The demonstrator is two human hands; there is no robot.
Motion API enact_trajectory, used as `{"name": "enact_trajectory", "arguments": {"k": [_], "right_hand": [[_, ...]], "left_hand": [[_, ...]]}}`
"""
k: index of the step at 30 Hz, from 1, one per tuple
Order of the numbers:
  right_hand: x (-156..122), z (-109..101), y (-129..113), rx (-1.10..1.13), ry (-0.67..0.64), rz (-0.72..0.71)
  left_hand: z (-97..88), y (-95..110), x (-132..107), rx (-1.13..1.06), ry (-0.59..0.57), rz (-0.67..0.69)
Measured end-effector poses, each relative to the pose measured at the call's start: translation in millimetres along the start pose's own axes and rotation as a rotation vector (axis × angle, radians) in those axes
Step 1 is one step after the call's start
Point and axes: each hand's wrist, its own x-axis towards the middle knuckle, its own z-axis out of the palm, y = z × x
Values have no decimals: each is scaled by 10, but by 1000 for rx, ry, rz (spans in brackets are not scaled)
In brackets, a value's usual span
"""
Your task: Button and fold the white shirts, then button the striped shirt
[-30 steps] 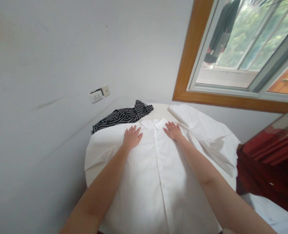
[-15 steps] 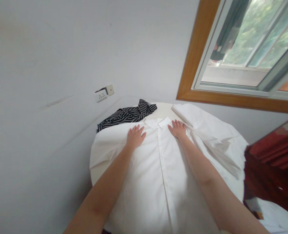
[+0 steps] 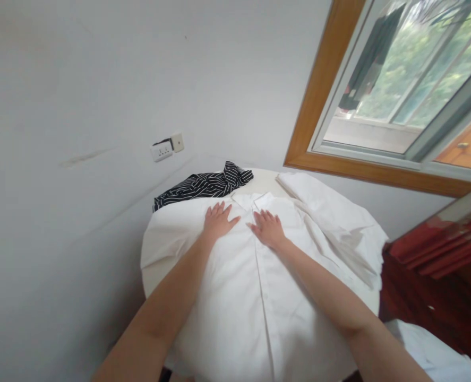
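A white button-front shirt (image 3: 235, 286) lies spread out, front up, on a round pale table (image 3: 264, 180), its collar toward the wall. My left hand (image 3: 218, 220) rests flat on the shirt's left chest just below the collar, fingers spread. Flat on the cloth near the button strip, below the collar, is my right hand (image 3: 267, 228), its fingers apart. Neither hand grips anything. The right sleeve (image 3: 331, 212) fans out in folds across the table's right side.
A black-and-white striped cloth (image 3: 203, 188) lies crumpled at the table's back edge. Behind it, the wall carries a socket (image 3: 162, 151). A wood-framed window (image 3: 378, 172) is at right, above a red curtain (image 3: 442, 244). White cloth (image 3: 430, 345) sits low at right.
My right hand has slid left across the shirt, from beside the collar to the button strip. My left hand stays at nearly the same spot. The view has shifted slightly.
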Motion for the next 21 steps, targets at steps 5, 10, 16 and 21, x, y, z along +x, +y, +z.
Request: {"name": "enact_trajectory", "arguments": {"k": [5,10,16,21], "right_hand": [[-258,40,37,15,-29,-31],[-456,-4,491,-14,-11,51],[-651,15,774,-53,-22,176],[-700,22,762,-59,4,164]], "left_hand": [[-6,-3,-12,-5,-9,-9],[-11,-25,1,13,16,1],[-165,222,-168,66,236,71],[-113,556,-545,30,159,228]]}}
